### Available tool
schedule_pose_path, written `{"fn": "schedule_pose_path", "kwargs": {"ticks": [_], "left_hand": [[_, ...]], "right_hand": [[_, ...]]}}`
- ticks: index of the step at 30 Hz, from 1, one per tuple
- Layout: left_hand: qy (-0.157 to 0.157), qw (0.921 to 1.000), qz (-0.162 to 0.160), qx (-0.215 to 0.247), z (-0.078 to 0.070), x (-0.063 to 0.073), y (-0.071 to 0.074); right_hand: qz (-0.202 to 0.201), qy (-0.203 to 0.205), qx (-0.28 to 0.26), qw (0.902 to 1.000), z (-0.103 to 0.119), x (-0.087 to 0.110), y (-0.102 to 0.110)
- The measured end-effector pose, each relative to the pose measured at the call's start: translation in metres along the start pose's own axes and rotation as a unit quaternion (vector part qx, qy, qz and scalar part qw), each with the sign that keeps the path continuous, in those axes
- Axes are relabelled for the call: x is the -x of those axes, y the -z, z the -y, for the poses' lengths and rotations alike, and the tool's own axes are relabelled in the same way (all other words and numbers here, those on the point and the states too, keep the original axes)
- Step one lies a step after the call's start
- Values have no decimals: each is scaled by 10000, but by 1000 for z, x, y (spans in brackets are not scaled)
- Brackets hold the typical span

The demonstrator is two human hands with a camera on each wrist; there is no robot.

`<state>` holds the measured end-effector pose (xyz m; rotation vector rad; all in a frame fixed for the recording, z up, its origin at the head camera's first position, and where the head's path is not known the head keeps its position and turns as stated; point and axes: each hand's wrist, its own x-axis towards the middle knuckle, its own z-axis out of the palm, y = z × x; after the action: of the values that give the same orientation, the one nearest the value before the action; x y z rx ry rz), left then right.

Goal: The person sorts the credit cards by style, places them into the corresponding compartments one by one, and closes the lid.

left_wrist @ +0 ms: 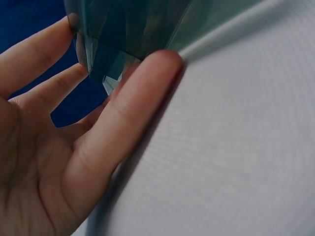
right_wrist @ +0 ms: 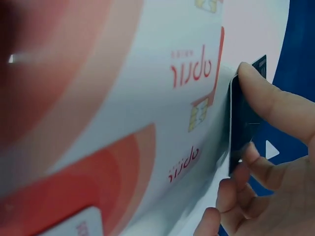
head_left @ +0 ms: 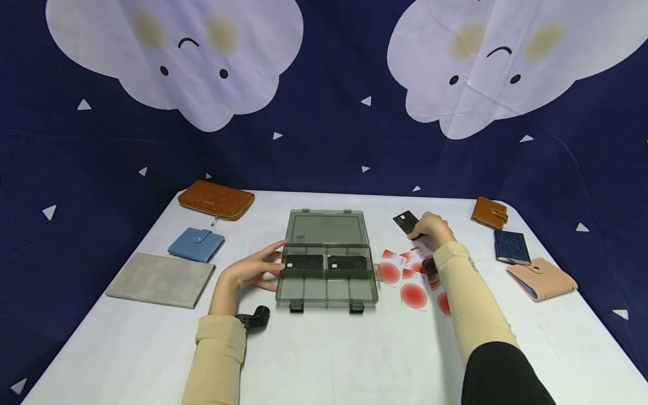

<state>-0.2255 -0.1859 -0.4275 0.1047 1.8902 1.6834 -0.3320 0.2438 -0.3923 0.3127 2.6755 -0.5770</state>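
Note:
A translucent grey-green divided plastic box (head_left: pixel 326 289) lies in the middle of the table with its lid (head_left: pixel 328 228) tipped back. Black cards (head_left: pixel 304 262) sit in its left and right back compartments. My left hand (head_left: pixel 255 267) rests its spread, fairly straight fingers against the box's left side; in the left wrist view its thumb (left_wrist: pixel 147 93) touches the near edge. Past the box's right side, my right hand (head_left: pixel 433 226) pinches a black bank card (head_left: pixel 406 221) between thumb and fingers. The right wrist view has this card tilted on edge. White-and-red cards (head_left: pixel 414 296) lie overlapping below that hand.
On the left are a brown zip wallet (head_left: pixel 215 198), a blue snap wallet (head_left: pixel 196 244) and a grey flat wallet (head_left: pixel 161 279). On the right lie a brown wallet (head_left: pixel 489 212), a dark blue cardholder (head_left: pixel 511 246) and a pink wallet (head_left: pixel 543 279). A dark cloth (head_left: pixel 324 152) hangs behind.

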Motion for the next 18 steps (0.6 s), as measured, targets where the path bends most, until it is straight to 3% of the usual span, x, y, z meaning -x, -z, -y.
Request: {"fn": "schedule_pose_path", "kwargs": {"ticks": [5, 9, 11, 14, 18], "left_hand": [[-3, 10000, -20, 18, 1, -1, 0], [38, 10000, -51, 1, 1, 0, 0], [49, 10000, -69, 9, 1, 0, 0], [33, 10000, -66, 36, 0, 0, -1], [19, 10000, -52, 55, -1, 0, -1]], "right_hand": [[-658, 647, -434, 9948, -1, 3, -1], [-1221, 1509, -1027, 9756, 6, 8, -2], [-1141, 1865, -1524, 9638, 14, 13, -3], [-711, 2240, -2307, 9442, 27, 24, -4], [-90, 2667, -2834, 9211, 43, 42, -8]]}}
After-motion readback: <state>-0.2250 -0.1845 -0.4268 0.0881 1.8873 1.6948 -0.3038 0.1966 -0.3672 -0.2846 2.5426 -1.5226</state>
